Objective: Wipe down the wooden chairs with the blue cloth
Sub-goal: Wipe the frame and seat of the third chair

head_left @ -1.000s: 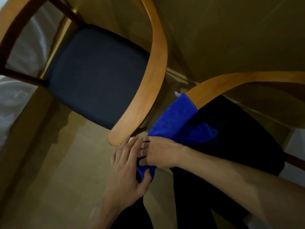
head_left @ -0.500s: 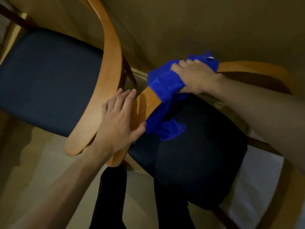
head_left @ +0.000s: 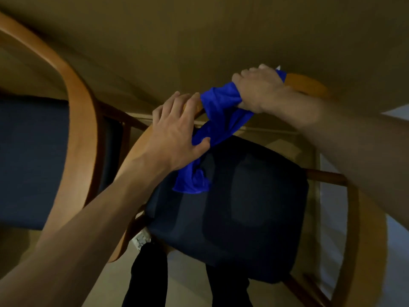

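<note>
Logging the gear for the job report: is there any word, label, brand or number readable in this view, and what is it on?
No readable text.
White tag poking out of the blue cloth by the right hand: too small to read.
White patterned scrap under the near chair's seat: blurred, no legible marks.

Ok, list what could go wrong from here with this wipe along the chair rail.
1. The blue cloth is bunched under the right hand, so little of it may actually touch the curved wooden rail.
2. Its loose tail dangles over the dark seat beside the left hand, which presses the rail; it could snag under that hand.
3. The rail runs close under the table, so knuckles may scrape it.
</note>
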`<state>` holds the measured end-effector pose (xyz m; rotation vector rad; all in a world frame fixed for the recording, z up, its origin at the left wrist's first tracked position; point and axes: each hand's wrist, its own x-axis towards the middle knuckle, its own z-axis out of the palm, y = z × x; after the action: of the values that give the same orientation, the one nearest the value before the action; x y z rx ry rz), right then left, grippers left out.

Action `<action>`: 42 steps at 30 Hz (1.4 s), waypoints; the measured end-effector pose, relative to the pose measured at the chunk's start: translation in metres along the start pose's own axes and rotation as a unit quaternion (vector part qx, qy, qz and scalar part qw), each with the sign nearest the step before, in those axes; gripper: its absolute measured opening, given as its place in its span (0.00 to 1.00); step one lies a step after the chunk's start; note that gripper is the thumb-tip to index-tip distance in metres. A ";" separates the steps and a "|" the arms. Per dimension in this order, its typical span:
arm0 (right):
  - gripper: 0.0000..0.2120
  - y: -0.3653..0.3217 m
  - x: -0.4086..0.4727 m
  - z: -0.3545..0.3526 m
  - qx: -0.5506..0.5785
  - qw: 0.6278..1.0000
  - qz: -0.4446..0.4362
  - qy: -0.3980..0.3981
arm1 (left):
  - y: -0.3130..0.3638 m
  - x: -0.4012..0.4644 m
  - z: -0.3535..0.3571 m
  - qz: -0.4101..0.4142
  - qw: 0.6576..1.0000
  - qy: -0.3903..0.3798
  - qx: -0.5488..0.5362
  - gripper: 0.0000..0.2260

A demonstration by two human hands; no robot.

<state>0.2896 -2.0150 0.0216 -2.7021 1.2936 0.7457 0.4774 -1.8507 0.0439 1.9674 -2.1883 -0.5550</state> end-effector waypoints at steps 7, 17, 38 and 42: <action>0.34 0.079 -0.074 0.038 0.161 0.974 0.152 0.053 | 0.078 0.047 0.016 0.072 0.997 0.000 0.030 0.36; 0.27 0.088 -0.229 0.183 0.281 0.870 0.405 0.004 | 0.214 0.068 0.075 0.218 0.973 -0.078 0.019 0.39; 0.39 -0.113 -0.417 0.223 0.367 0.618 0.694 -0.021 | 0.279 -0.071 0.164 0.450 0.855 -0.255 0.028 0.30; 0.36 -0.145 -0.434 0.219 0.401 0.569 0.717 -0.015 | 0.278 -0.093 0.171 0.476 0.835 -0.273 0.045 0.32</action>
<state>0.0794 -1.5541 -0.0005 -0.5119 2.6917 0.0065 0.1720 -1.7095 0.0002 0.5066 -3.1408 -0.8769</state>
